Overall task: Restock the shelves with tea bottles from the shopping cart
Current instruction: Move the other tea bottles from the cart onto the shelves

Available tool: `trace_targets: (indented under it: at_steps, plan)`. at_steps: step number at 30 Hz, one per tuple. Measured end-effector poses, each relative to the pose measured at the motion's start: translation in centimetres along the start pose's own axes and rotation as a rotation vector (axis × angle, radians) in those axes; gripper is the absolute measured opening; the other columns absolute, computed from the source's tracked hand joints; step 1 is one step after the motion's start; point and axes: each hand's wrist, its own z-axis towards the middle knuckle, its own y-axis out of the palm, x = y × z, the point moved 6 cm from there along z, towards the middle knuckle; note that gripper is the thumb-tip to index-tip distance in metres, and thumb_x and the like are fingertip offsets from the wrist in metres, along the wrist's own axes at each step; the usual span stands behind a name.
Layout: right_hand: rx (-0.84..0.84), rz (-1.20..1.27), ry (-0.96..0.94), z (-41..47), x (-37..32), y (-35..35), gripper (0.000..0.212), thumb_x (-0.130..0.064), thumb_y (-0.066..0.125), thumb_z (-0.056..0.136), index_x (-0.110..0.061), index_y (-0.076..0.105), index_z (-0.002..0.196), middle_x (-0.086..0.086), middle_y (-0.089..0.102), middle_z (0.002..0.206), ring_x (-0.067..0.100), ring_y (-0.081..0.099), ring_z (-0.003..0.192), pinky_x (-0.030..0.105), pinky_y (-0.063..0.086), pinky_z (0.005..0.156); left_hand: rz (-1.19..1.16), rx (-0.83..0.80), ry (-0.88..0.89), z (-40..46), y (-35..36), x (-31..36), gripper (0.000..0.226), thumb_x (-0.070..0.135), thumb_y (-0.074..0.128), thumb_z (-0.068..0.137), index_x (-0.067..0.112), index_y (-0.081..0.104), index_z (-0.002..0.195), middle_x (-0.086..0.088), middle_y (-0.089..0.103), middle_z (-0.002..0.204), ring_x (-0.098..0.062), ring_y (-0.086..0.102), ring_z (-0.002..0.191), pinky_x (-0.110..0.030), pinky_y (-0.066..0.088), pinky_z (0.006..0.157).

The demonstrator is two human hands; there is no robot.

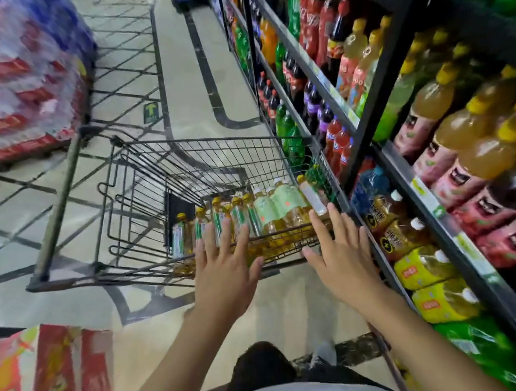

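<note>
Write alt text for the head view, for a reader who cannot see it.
Both bare hands, left hand and right hand, reach open toward tea bottles standing in a wire shopping cart on a tiled aisle floor. Drink shelves run along the right; red cartons sit lower left.

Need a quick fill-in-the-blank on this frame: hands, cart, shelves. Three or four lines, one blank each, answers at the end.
1. The tea bottles stand inside the wire shopping ____.
2. Both the left hand and the right hand are ____, fingers spread, holding nothing.
3. The drink shelves stand on the person's ____ side.
4. The cartons at lower left are mostly ____ in colour.

Answers: cart; open; right; red
</note>
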Motion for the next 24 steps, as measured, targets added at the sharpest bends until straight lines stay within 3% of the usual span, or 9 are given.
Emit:
trace_targets:
  at_steps: [5,15,19,24]
  plan:
    - [-0.066,0.029,-0.059,5.2,1.0,0.3,0.073,-0.056,0.029,0.105,-0.039,-0.018,0.158,-0.001,-0.028,0.166,0.027,-0.017,0.155,0.054,-0.005,0.125,-0.011,-0.037,-0.029,4.7,0.4,0.6,0.070,0.064,0.013,0.103,0.036,-0.020,0.158,-0.001,-0.019,0.169,-0.031,-0.024,0.154,-0.048,-0.011,0.124]
    - [-0.179,0.009,-0.034,16.2,0.2,4.2,0.075,-0.054,0.032,0.105,-0.036,-0.017,0.159,0.003,-0.023,0.168,0.028,-0.013,0.156,0.054,0.000,0.126,-0.104,-0.231,-0.022,15.6,5.7,-2.1,0.072,0.061,0.018,0.104,0.034,-0.020,0.159,-0.003,-0.019,0.169,-0.032,-0.022,0.154,-0.049,-0.009,0.124]
    - [-0.263,0.089,0.055,19.9,-0.1,7.5,0.078,-0.053,0.039,0.104,-0.034,-0.010,0.161,0.002,-0.020,0.168,0.030,-0.007,0.156,0.055,0.008,0.125,-0.193,-0.345,-0.005,20.3,8.8,-3.0,0.073,0.059,0.024,0.105,0.030,-0.012,0.162,-0.003,-0.011,0.171,-0.033,-0.015,0.156,-0.050,-0.005,0.125]
    - [-0.346,0.362,0.287,23.3,1.0,12.2,0.082,-0.046,0.053,0.101,-0.031,0.000,0.162,0.004,-0.006,0.168,0.036,-0.001,0.154,0.054,0.017,0.122,-0.521,-0.445,-0.054,25.6,12.3,-2.3,0.076,0.047,0.044,0.106,0.018,0.004,0.163,-0.010,0.010,0.170,-0.033,0.004,0.156,-0.050,0.010,0.126]
